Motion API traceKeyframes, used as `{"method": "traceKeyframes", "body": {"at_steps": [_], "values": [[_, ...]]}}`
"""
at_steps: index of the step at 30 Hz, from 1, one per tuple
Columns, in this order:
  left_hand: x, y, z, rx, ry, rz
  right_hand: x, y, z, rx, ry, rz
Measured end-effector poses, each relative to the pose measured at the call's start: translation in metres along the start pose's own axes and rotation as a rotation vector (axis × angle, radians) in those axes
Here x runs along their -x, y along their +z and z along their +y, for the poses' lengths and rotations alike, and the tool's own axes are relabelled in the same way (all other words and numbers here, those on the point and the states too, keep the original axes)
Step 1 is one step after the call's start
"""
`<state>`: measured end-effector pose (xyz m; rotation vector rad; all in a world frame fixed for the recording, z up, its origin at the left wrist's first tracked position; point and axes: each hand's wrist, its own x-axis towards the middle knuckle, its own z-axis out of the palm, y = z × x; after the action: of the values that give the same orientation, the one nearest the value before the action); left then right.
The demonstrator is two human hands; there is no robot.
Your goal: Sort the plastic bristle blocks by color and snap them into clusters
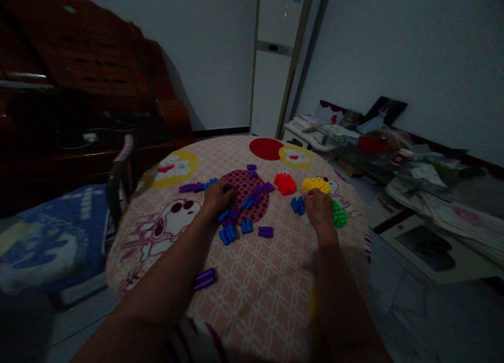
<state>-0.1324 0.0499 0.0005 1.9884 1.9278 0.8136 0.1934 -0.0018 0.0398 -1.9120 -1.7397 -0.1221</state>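
Observation:
My left hand (218, 197) hovers over or rests at the left edge of a dark red checked circle on the cloth, fingers curled; what they hold, if anything, is hidden. Beside it are blue plastic pieces (210, 184) and purple pieces (191, 187). More purple pieces (258, 195) and blue pieces (227, 235) lie scattered on its right and nearer me. My right hand (319, 209) is closed with its fingertips together, between a blue cluster (298, 205) and a green cluster (340, 214). A yellow cluster (316, 184) is just behind it, a red cluster (285, 184) farther left.
A patterned cloth covers the round table (252, 279). One purple piece (205, 279) lies near my left forearm. A chair with a blue cover (59, 237) stands left, a wooden sofa (90, 63) behind it. A cluttered low cabinet (413, 195) runs along the right wall.

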Motion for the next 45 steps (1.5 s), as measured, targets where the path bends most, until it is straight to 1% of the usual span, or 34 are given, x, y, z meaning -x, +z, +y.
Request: {"method": "traceKeyframes", "body": {"at_steps": [2,4,8,10,17,24,30,31,33,37,40,43,45], "values": [[0.0,0.001,-0.001,0.002,0.004,-0.003,-0.003,0.003,0.004,-0.026,0.002,0.055],[0.0,0.0,-0.001,0.011,-0.001,0.002,-0.004,0.006,0.007,-0.073,-0.021,0.049],[0.0,-0.001,0.001,0.01,0.013,0.016,-0.002,0.014,0.008,-0.201,-0.046,-0.083],[0.0,-0.001,0.002,-0.002,0.03,0.017,0.0,0.016,0.007,-0.22,-0.05,-0.133],[0.0,-0.001,0.001,0.0,0.031,0.023,-0.002,0.027,0.007,-0.221,-0.114,-0.219],[0.0,-0.003,0.002,-0.009,0.031,0.009,-0.004,0.031,0.011,-0.257,-0.195,-0.226],[-0.001,-0.002,0.001,-0.013,0.029,0.014,-0.003,0.027,0.011,-0.316,-0.172,-0.225],[-0.001,-0.002,0.001,-0.007,0.029,0.014,-0.004,0.026,0.012,-0.339,-0.162,-0.207],[0.0,-0.001,0.0,0.008,0.028,0.014,-0.005,0.022,0.013,-0.393,-0.113,-0.127],[0.0,-0.001,0.0,0.006,0.039,0.023,-0.01,0.012,0.018,-0.502,0.017,0.153],[0.0,0.0,-0.001,0.002,0.039,0.026,-0.008,0.007,0.017,-0.554,0.046,0.297],[0.001,0.0,-0.001,0.029,0.017,0.021,0.002,0.002,0.003,-0.568,0.027,0.337],[0.001,0.001,0.0,0.051,0.001,0.022,0.013,0.0,-0.013,-0.564,-0.039,0.294]]}}
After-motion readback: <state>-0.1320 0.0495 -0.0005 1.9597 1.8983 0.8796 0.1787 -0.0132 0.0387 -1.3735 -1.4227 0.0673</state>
